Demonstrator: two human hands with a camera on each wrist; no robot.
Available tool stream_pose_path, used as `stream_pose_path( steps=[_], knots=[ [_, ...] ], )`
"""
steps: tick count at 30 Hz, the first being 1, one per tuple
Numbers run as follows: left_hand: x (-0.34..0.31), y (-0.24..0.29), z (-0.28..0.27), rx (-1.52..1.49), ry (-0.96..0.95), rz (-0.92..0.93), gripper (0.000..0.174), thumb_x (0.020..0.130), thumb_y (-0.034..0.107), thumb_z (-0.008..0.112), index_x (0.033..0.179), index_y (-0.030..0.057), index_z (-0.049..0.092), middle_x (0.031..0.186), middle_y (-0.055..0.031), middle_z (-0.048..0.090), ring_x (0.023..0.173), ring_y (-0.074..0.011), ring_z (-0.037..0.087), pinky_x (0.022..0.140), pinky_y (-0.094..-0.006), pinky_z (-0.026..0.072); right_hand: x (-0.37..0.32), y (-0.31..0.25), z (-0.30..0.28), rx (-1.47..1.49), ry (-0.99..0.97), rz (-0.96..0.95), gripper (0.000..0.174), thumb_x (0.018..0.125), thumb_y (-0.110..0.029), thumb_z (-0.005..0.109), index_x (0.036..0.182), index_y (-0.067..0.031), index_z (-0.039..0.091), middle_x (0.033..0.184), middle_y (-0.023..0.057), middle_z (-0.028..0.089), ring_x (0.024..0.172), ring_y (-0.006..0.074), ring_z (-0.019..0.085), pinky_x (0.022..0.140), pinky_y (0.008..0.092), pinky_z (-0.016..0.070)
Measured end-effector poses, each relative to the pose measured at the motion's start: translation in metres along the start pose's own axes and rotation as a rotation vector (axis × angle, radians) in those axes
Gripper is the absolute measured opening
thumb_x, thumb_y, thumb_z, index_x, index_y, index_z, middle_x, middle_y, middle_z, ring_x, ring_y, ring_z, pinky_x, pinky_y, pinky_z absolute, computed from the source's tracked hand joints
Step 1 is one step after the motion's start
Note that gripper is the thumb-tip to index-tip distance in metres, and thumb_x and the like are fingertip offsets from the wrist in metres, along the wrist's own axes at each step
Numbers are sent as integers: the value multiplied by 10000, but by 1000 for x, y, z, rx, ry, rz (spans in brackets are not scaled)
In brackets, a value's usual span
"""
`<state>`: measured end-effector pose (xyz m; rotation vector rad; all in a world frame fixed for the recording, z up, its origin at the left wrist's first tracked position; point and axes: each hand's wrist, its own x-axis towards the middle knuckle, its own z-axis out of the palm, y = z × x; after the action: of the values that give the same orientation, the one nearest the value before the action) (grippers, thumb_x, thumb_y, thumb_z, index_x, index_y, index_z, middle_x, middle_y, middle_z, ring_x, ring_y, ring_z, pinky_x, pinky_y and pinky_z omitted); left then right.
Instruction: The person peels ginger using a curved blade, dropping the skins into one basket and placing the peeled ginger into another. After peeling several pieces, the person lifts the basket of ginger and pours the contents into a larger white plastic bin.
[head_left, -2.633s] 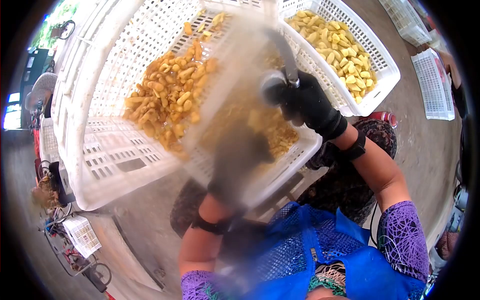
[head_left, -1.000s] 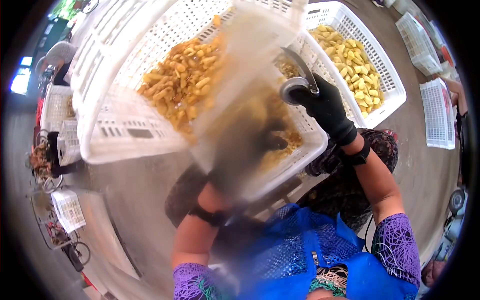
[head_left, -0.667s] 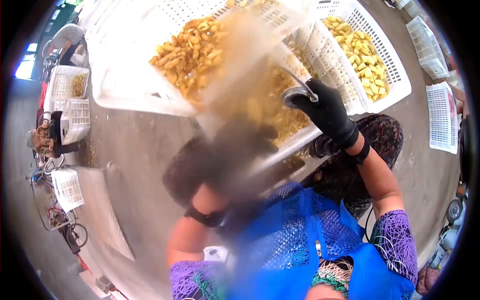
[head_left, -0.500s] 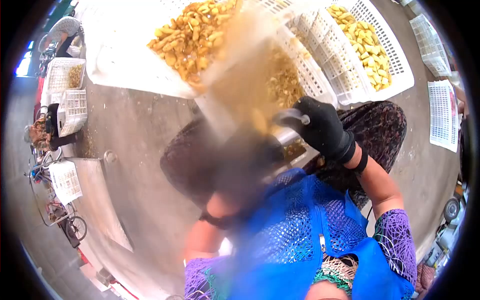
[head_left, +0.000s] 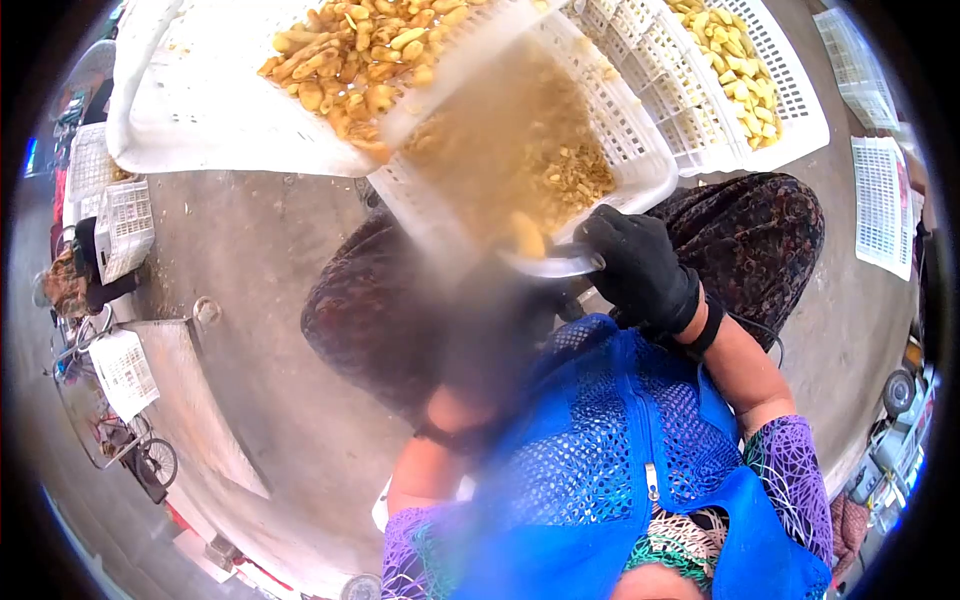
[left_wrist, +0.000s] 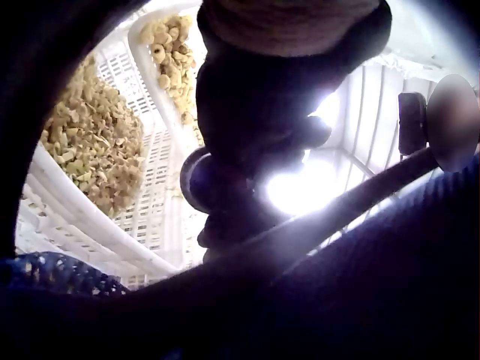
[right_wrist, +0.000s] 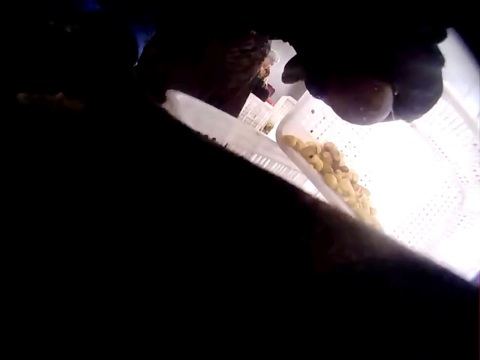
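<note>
In the head view my right hand, in a black glove, grips a curved-blade knife low in front of the blue vest. My left hand, also dark-gloved, is smeared by a blur on the lens. It holds a yellow root piece against the blade, with most of the grip hidden. Just beyond both hands, a white crate contains brownish shavings. Several brown-yellow root pieces lie in a larger white crate to the left.
A third white crate, at the right, has smooth pale-yellow pieces in it. The knees flank the shavings crate. More crates stand on the floor at far right. A person, bicycles and crates are at far left.
My right hand and the knife have come down from over the shavings crate toward the vest, meeting the left hand. The head view has shifted, so the crates sit higher in it.
</note>
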<state>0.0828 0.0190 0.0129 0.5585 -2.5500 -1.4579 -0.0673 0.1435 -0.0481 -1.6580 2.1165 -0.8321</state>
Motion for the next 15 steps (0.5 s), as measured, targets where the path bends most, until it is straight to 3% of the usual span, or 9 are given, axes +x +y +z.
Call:
stream_pose_path(
  steps=[1, 3, 6, 8, 10, 14, 15],
  knots=[
    [2, -1, 1, 57, 0, 43, 231, 793, -33, 513, 934, 39, 682, 741, -88, 640, 652, -207, 611, 587, -334, 468, 0, 4, 0, -2, 0, 5, 215, 672, -65, 654, 864, -77, 556, 785, 127, 552, 699, 358, 581, 586, 425, 455],
    [2, -8, 4, 87, 36, 95, 217, 781, -36, 512, 897, 35, 680, 728, -97, 635, 645, -222, 610, 593, -344, 468, 2, 12, 3, -40, 69, -162, 213, 671, -72, 660, 861, -80, 564, 779, 122, 556, 706, 344, 587, 600, 415, 464],
    [6, -8, 6, 89, 19, 99, 187, 753, -45, 513, 816, 31, 672, 711, -108, 627, 634, -247, 608, 601, -363, 465, 6, 16, 7, -108, 1, -37, 198, 673, -68, 650, 854, -80, 570, 779, 114, 561, 708, 330, 595, 607, 415, 470],
    [9, -1, 7, 59, -36, 55, 173, 736, -49, 515, 771, 31, 665, 706, -112, 624, 630, -256, 606, 604, -372, 463, 9, 22, 11, -141, 31, -54, 182, 680, -63, 639, 849, -79, 571, 778, 113, 561, 706, 327, 596, 609, 416, 472],
    [10, 4, 9, 48, 48, 24, 142, 723, -39, 521, 723, 30, 646, 681, -107, 618, 640, -249, 610, 610, -376, 465, 11, 28, 14, -179, 61, -74, 167, 688, -59, 628, 844, -78, 572, 777, 112, 561, 704, 324, 597, 611, 417, 475],
    [6, -1, 9, 128, 50, 153, 102, 777, -18, 517, 798, 9, 613, 662, -100, 611, 621, -222, 619, 577, -361, 473, 13, 43, 22, -197, 216, -155, 143, 716, -68, 613, 851, -78, 568, 782, 112, 564, 694, 324, 593, 605, 415, 473],
    [5, 6, 6, -89, 32, -22, 81, 813, 9, 515, 842, 2, 590, 669, -104, 611, 610, -213, 624, 561, -356, 476, 13, 48, 24, -208, 255, -151, 127, 735, -77, 614, 853, -83, 570, 794, 113, 572, 689, 327, 591, 601, 412, 474]
  ],
)
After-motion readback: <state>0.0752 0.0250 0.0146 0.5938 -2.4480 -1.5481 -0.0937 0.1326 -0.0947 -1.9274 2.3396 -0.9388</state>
